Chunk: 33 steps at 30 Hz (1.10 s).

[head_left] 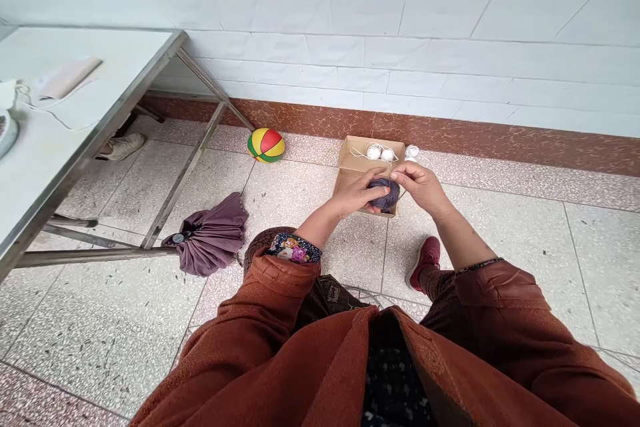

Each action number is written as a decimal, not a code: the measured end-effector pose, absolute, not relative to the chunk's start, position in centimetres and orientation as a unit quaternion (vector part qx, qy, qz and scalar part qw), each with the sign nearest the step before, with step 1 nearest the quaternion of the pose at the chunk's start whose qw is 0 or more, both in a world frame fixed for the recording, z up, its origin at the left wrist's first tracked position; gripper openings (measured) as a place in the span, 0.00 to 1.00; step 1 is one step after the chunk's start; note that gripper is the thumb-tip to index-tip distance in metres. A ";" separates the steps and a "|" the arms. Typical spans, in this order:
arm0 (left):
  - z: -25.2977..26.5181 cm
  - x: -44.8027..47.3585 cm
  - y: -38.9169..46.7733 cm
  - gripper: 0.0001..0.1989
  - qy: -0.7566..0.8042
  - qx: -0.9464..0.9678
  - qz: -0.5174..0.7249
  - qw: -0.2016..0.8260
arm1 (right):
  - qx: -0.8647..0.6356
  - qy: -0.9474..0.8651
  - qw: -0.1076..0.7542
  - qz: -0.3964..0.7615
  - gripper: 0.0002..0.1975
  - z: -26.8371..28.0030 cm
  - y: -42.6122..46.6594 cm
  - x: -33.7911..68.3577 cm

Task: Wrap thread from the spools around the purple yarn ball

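A dark purple-grey ball of yarn [384, 194] is held in my left hand [359, 192], whose fingers wrap round its left side. At the ball's upper right, my right hand [418, 181] pinches a strand of the yarn between thumb and finger. Both hands are above an open cardboard box [345, 181] on the floor. White balls of yarn [373, 151] lie on the box's raised flap side, with loose white strands. Another white yarn ball [412, 151] sits just right of the box. My hands partly hide the box's inside.
A red, yellow and green ball [266, 145] rests near the wall. At left stands a metal-framed table [125, 57] with a folded pinkish item [70, 78] on it. A purple umbrella [213, 235] lies by its leg. Another person's shoe [125, 146] shows beneath the table.
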<state>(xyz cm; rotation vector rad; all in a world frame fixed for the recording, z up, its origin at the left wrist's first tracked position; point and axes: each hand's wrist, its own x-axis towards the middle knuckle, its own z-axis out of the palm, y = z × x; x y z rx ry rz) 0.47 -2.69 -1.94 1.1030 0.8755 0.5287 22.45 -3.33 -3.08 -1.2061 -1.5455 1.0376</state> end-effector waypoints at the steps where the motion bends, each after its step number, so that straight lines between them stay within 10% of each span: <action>1: -1.8 0.5 -2.8 0.38 0.366 0.494 0.244 0.750 | -0.495 -0.617 0.445 0.420 0.18 -3.3 -3.2 22.5; 17: -1.3 0.3 -2.1 0.42 0.333 0.403 0.346 0.779 | -0.524 -0.707 0.333 0.339 0.11 -5.5 -3.7 22.2; 27: -2.1 0.5 -1.8 0.29 0.495 0.568 0.289 0.591 | -0.420 -0.731 0.371 0.391 0.12 -1.6 -4.5 22.1; 33: -1.5 0.3 -2.5 0.31 0.391 0.545 0.219 0.709 | -0.479 -0.678 0.437 0.348 0.14 -2.7 -2.7 22.8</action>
